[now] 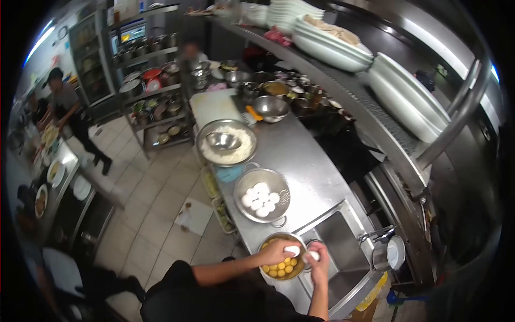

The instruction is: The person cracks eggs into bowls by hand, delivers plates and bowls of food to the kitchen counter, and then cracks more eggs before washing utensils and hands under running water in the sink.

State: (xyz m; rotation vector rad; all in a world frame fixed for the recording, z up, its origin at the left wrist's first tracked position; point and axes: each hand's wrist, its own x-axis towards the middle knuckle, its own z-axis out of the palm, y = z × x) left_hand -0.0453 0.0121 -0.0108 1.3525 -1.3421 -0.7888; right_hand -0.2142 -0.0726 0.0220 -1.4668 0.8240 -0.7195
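My left hand (pixel 276 252) is closed round a white egg (pixel 292 250) above the left part of a metal bowl (pixel 295 271). Several yellow yolks (pixel 280 268) lie in that bowl. At the bowl's right edge, my right hand (pixel 317 255) holds another white piece (pixel 314 255); whether it is a whole egg or a shell is too small to tell. Partly hidden behind my right hand is a small round container. A perforated metal colander (pixel 241 198) with several white eggs (pixel 260 198) stands just beyond the bowl.
A sink (pixel 340 241) lies to the right. Farther up the counter are a large bowl of white, grainy food (pixel 244 137), a steel bowl (pixel 271 109) and a cutting board (pixel 209 107). A shelf with white dishes (pixel 332 51) overhangs the right side. People (pixel 70 107) stand at the left.
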